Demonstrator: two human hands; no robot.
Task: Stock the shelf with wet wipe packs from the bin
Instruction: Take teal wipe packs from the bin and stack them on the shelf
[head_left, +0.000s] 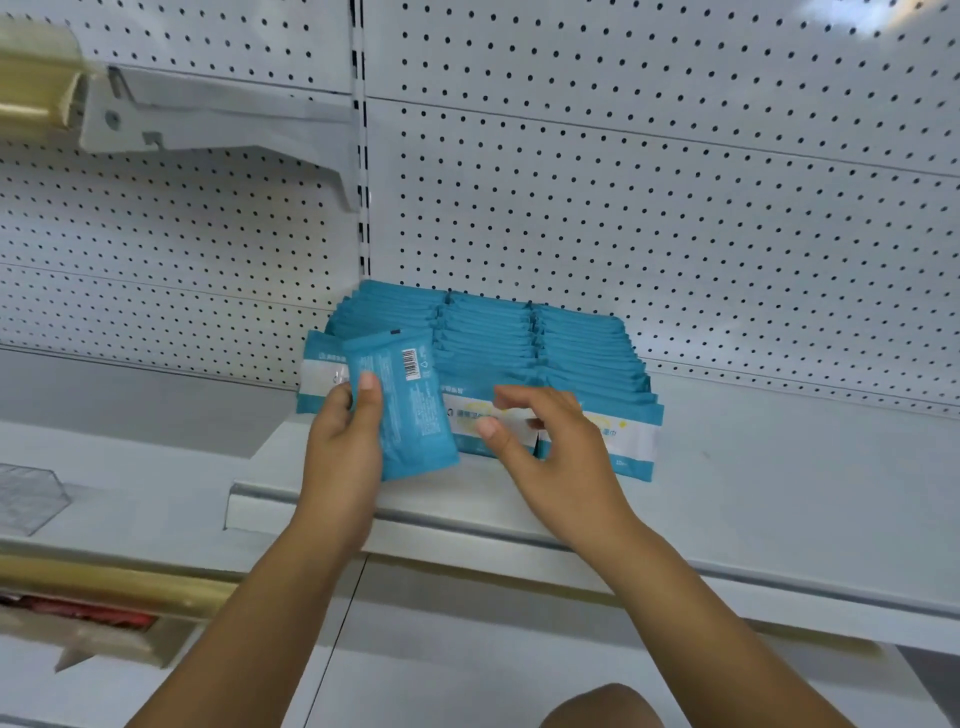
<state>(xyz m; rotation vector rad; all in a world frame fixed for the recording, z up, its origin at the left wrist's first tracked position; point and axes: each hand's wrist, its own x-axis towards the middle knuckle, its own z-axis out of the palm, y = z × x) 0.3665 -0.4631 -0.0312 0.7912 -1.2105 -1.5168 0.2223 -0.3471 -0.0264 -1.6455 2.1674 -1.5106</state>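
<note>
Head view, stocking in progress.

- Left grip (343, 436) clasps one teal soft-plastic wet wipe pack (402, 400), thumb across its face, fingers hidden behind. The pack is tilted, barcode side toward the camera, in front of the left row.
- Right grip (545, 436) is loose, with fingers bent and apart and nothing visibly in it. It sits right against the front packs; contact is unclear because of blur.
- Three rows of upright teal packs (535, 343) stand on the white metal shelf (519, 525), backed against the white pegboard panel (675, 208). The front packs show white label bands.
- Bin is not in view.

Risks, as I judge them:

- Facing error. The held pack shows its back while the fronted packs show labels. Slotted as it is, it breaks the facing and needs a redo.
- Slip. The film looks slick and the hold is at one side only; a wrist turn to flip the pack could loosen it, and it would drop past the shelf lip.
- Domino. The rows stand loose, with no divider visible. Pushing the new pack in hard, or a knock from the right grip, could tip the front packs forward over the edge.
- Crowding. Both grips work close together at the shelf front, so a collision could jostle the middle row.
</note>
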